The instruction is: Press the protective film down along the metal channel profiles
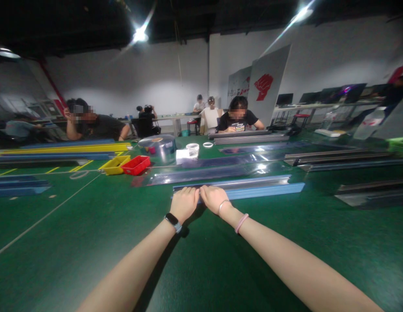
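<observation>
Both my arms reach forward over a green table (91, 242). My left hand (184, 203) and my right hand (213, 198) sit side by side, fingers curled down onto the near edge of a long blue profile strip (263, 189) that lies across the table. Both hands press or grip that strip near its left end. A black band is on my left wrist, a pink band and a thin bracelet on my right. Behind the strip lies a long clear plastic sheet (214, 172).
A yellow bin (115, 164) and a red bin (136, 164) stand at the back left, beside a roll of clear film (157, 147) and tape rolls (193, 147). More long profiles (344, 158) lie right and left. Several people sit at the far side.
</observation>
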`<state>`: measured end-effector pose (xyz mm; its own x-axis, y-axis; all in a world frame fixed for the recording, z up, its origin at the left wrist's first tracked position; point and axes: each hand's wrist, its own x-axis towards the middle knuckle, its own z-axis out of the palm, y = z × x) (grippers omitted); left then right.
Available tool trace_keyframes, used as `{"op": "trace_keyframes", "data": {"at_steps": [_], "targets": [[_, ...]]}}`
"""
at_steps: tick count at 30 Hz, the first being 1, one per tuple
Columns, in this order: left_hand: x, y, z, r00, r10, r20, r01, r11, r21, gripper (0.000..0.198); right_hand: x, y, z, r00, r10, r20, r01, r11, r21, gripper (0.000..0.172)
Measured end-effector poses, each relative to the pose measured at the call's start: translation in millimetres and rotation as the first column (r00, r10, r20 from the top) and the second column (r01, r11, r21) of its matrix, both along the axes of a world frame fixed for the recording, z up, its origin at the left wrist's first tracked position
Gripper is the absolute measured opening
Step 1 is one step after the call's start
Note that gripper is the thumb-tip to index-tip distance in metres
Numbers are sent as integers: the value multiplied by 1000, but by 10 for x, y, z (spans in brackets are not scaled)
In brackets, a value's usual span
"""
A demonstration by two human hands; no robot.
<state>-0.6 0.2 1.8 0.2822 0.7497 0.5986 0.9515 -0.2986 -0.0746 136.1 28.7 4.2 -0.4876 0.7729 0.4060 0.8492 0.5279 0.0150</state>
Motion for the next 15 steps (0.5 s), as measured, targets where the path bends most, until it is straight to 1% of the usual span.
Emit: {"op": "trace_keyframes", "data": {"at_steps": [3, 9, 15], "targets": [[6, -2, 4, 1000, 23, 4, -23, 1000, -9, 34, -8, -5, 7, 1000, -9, -9, 9, 1000, 7, 34], [15, -12, 9, 999, 51, -5, -51, 998, -42, 37, -19, -28, 22, 995, -11, 101, 11, 1000, 8, 29], [20, -12, 12, 997, 77, -3, -77, 996, -48, 38, -32, -37, 21, 995, -28, 94, 25, 999, 33, 28]]}}
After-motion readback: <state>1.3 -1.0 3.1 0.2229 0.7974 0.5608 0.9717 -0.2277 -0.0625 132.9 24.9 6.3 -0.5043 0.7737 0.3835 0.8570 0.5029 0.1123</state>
